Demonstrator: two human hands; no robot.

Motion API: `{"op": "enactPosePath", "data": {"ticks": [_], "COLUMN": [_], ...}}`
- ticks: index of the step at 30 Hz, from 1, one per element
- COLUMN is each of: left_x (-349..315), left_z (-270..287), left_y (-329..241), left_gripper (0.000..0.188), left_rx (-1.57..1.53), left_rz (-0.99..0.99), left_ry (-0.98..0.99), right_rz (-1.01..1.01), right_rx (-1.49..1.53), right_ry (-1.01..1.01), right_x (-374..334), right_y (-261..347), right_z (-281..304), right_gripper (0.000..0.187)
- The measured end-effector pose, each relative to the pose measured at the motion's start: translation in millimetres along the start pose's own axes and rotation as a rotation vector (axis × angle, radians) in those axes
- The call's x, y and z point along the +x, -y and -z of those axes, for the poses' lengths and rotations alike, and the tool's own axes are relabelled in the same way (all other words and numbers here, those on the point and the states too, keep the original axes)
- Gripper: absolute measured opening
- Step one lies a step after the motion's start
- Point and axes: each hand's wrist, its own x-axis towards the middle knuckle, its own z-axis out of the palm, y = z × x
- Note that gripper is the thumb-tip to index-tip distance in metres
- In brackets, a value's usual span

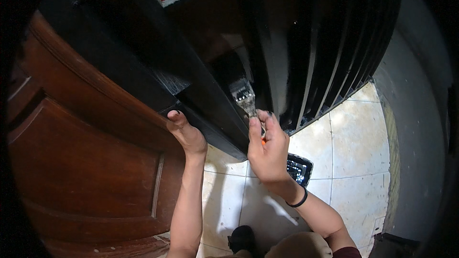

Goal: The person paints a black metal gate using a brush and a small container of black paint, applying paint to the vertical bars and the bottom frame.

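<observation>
My right hand (270,148) is closed round the handle of a paintbrush (244,96), thumb on the near side. The brush head points up and away, against the glossy dark panel of a black slatted gate (224,24). A dark band circles my right wrist. My left hand (187,133) is raised beside the gate's black frame (203,124), close to its edge, thumb pointing up and away. Its other fingers are mostly hidden, so its grip does not show. Dark smudges mark the fingertips of both hands. Partly behind my right wrist, a black tray (300,168) holds shiny black liquid.
A brown panelled wooden door (91,157) stands on the left. Pale floor tiles (358,141) lie below, with a grey wall (420,138) on the right. My dark shoe (242,239) shows at the bottom. The gate's vertical bars (330,52) run to the right.
</observation>
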Motion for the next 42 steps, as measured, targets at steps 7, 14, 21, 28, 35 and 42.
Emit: {"op": "enactPosePath", "data": {"ticks": [7, 14, 21, 28, 35, 42], "left_x": [0, 0, -2, -7, -2, -3], "left_z": [14, 9, 0, -6, 16, 3], "left_y": [18, 17, 2, 2, 20, 1], "left_gripper": [0.065, 0.063, 0.06, 0.059, 0.06, 0.064], "left_rx": [-0.005, -0.049, -0.283, -0.319, -0.277, -0.262], "left_rz": [0.064, -0.008, 0.142, 0.174, 0.136, 0.152], "left_ry": [0.111, 0.108, 0.066, -0.064, 0.119, 0.106], "right_rz": [0.019, 0.096, 0.31, 0.536, 0.571, 0.594], "right_rx": [0.112, 0.089, -0.083, -0.24, -0.28, -0.269], "right_ry": [-0.017, -0.044, -0.08, -0.086, -0.02, -0.055], "right_x": [2, -8, -7, 17, 21, 22], "right_y": [8, -2, -28, -43, -31, -29], "right_z": [1, 2, 4, 12, 21, 24], "right_gripper": [0.015, 0.017, 0.018, 0.022, 0.024, 0.026]}}
